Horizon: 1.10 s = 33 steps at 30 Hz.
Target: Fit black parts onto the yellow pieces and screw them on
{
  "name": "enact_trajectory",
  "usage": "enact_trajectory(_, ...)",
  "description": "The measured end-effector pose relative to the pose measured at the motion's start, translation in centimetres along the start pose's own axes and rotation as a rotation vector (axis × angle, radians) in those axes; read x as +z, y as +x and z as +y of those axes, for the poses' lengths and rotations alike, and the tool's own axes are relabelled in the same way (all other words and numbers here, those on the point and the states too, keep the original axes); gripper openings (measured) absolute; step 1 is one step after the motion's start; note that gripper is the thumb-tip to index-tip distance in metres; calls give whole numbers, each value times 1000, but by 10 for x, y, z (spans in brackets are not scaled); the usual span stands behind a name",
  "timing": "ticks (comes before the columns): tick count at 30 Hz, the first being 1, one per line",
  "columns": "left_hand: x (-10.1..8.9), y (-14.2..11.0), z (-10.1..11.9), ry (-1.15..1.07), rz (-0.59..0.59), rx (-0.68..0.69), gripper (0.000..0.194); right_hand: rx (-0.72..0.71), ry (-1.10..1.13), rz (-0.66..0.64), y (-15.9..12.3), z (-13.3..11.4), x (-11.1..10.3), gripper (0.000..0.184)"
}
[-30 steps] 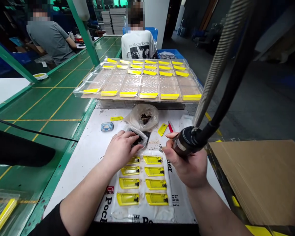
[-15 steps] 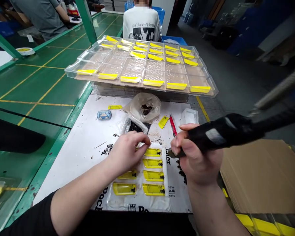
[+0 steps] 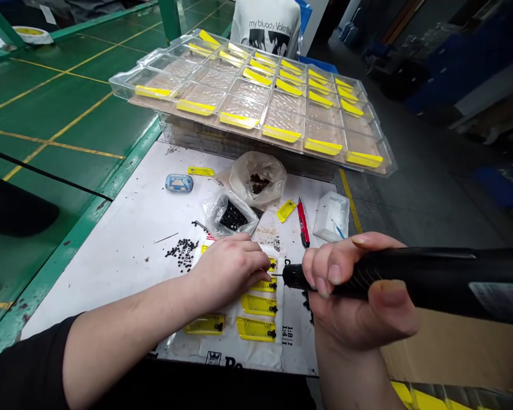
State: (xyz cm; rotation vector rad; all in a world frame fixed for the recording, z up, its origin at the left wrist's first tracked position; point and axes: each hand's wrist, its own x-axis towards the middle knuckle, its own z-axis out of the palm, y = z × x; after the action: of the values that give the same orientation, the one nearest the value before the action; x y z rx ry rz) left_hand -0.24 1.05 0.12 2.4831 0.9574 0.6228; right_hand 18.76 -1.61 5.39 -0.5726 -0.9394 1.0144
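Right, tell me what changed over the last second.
The left hand left the bag of black screws and came down onto the yellow parts. The right hand swung the black screwdriver from upright to level, tip at the parts. The bags and red pen did not move.

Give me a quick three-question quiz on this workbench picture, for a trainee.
1. True or false: the right hand holds a black electric screwdriver.
2. What does the left hand rest on? A) yellow parts B) red pen C) blue tin
3. Fill in: loose black screws lie on the white ____.

Key: 1 true; 2 A; 3 table.
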Motion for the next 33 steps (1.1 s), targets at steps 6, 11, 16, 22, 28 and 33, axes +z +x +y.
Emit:
enact_trajectory(6,2,0,0,-54,-3,0,17,-45,11,-68,-3,-2,-1,29)
enact_trajectory(11,1,0,2,-172,-36,-61,3,-47,1,-47,-3,-4,-1,29)
enact_trajectory(16,0,3,2,-202,-47,-114,2,-45,-73,-23,-4,-7,-1,26)
enact_trajectory(22,-1,3,1,-171,-36,-45,13,-43,-85,-54,-5,-8,-3,29)
enact_trajectory(28,1,1,1,-189,-38,-26,14,-45,-39,-71,-6,-7,-4,29)
enact_trajectory(33,2,0,2,-179,-25,2,13,-44,-94,-65,-7,-7,-4,28)
